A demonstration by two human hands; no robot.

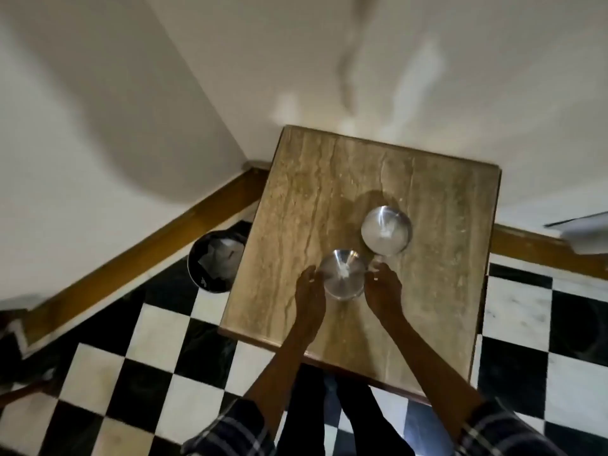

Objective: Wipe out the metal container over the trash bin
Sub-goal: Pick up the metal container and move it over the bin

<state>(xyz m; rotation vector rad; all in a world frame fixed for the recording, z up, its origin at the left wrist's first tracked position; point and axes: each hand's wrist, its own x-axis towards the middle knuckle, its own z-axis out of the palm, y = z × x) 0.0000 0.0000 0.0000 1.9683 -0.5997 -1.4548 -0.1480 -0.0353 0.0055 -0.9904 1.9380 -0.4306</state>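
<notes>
Two round metal containers stand on a small stone-topped table [289, 199]. The nearer metal container [342, 274] has something white inside. My left hand [309, 294] is at its left side and my right hand [383, 289] at its right, fingers spread and close to the rim; whether they touch it is unclear. The farther metal container [386, 230] sits just behind, to the right. The black trash bin [210, 261] with a white liner and paper inside stands on the floor left of the table.
The table sits in a corner of white walls with a wooden skirting [141, 258]. The floor [158, 366] is black and white checked tile. A pale object [585, 235] juts in at the right edge.
</notes>
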